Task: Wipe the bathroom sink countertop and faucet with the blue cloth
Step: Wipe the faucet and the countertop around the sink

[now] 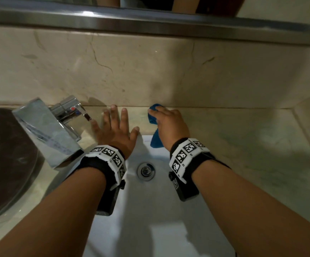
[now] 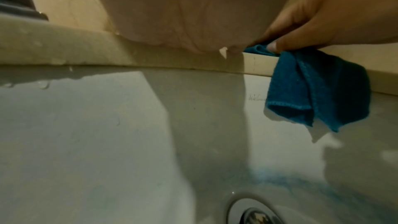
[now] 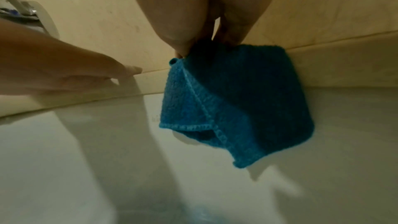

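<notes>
I judge the task partway: my right hand [image 1: 170, 125] presses the blue cloth [image 3: 232, 106] on the tabletop [image 1: 243, 130] behind the basin [image 1: 159, 210], at 12 o'clock from the drain [image 1: 146, 170], its grip pinching the cloth. The left hand [image 1: 116, 129] lies flat, grip wide. The faucet [image 1: 48, 127], at 10 o'clock, looks unwiped. Droplets show along the rim; beige marble wall, dim light.
</notes>
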`<state>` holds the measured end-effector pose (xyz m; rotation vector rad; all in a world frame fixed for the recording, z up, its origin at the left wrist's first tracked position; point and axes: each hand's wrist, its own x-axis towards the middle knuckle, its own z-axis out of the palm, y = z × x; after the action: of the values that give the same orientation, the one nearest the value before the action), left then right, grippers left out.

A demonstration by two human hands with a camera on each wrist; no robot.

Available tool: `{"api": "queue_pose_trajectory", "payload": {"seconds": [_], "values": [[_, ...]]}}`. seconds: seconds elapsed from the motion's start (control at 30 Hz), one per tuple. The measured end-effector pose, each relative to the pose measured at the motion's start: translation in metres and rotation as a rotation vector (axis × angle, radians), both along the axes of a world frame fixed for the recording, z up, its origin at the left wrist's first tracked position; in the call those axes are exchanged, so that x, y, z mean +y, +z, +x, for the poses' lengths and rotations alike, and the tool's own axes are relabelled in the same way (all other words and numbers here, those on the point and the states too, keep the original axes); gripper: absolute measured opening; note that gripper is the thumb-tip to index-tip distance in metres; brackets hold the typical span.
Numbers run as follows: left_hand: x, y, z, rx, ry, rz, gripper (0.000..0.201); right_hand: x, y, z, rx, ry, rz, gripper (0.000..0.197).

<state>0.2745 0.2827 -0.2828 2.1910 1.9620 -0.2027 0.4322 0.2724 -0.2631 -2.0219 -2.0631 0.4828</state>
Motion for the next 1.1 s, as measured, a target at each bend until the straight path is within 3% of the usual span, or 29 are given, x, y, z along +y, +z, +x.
{"api": "queue_pose_trajectory", "payload": {"seconds": [0.17, 0.4, 0.63, 0.77, 0.9, 1.1], "values": [[0.0, 0.001, 0.0, 0.001, 0.003, -0.009, 0.069, -0.006, -0.001, 0.013, -0.029, -0.092, -0.036, 0.055], [-0.011, 0.015, 0.01, -0.071, 0.027, -0.051, 0.067, -0.014, 0.011, 0.045, -0.239, -0.075, -0.089, 0.046], [-0.017, 0.029, 0.055, -0.115, -0.193, -0.128, 0.061, -0.022, 0.029, 0.086, -0.027, -0.303, -0.225, 0.047], [-0.012, 0.016, 0.064, -0.037, -0.22, -0.152, 0.058, -0.04, 0.032, 0.104, -0.009, -0.054, 0.047, 0.043], [-0.013, 0.007, 0.064, -0.014, -0.208, -0.113, 0.058, -0.039, 0.027, 0.11, -0.112, 0.185, -0.159, 0.059], [-0.014, 0.008, 0.066, -0.011, -0.192, -0.099, 0.058, -0.024, 0.025, 0.106, -0.149, 0.197, -0.28, 0.065]]}}
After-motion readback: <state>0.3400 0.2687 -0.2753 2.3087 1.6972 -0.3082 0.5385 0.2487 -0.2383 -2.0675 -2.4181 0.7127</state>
